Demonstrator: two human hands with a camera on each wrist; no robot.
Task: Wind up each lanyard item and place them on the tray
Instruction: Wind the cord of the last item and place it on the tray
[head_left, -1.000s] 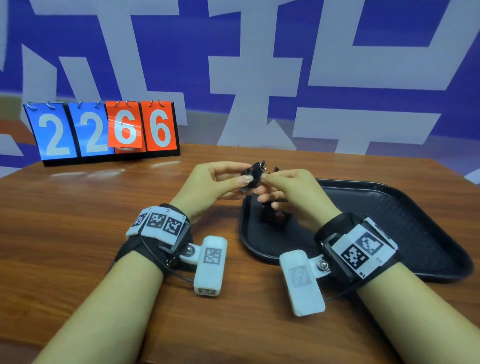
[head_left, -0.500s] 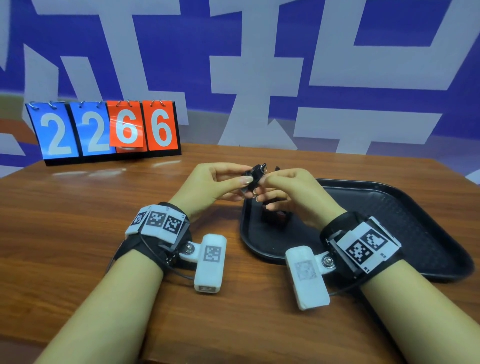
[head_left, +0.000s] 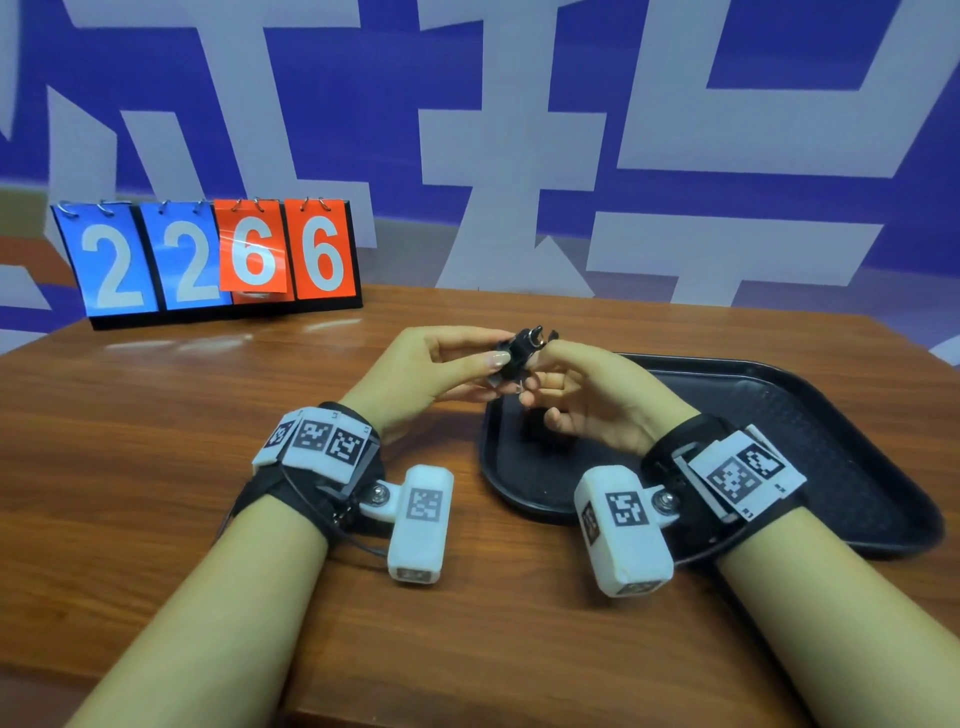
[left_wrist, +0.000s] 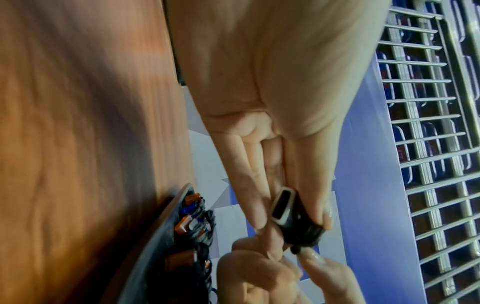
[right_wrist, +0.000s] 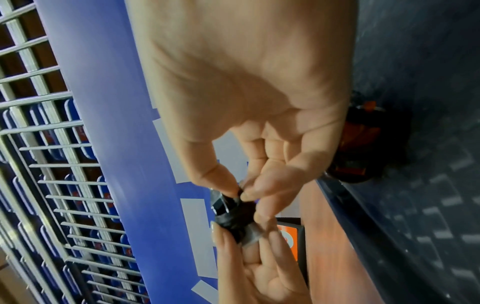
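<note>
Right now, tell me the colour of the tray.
Black, with a textured floor. The tray shows best in the head view, to the right of the hands.

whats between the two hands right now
The black wound lanyard, pinched by left hand and right hand; clearest in the head view.
</note>
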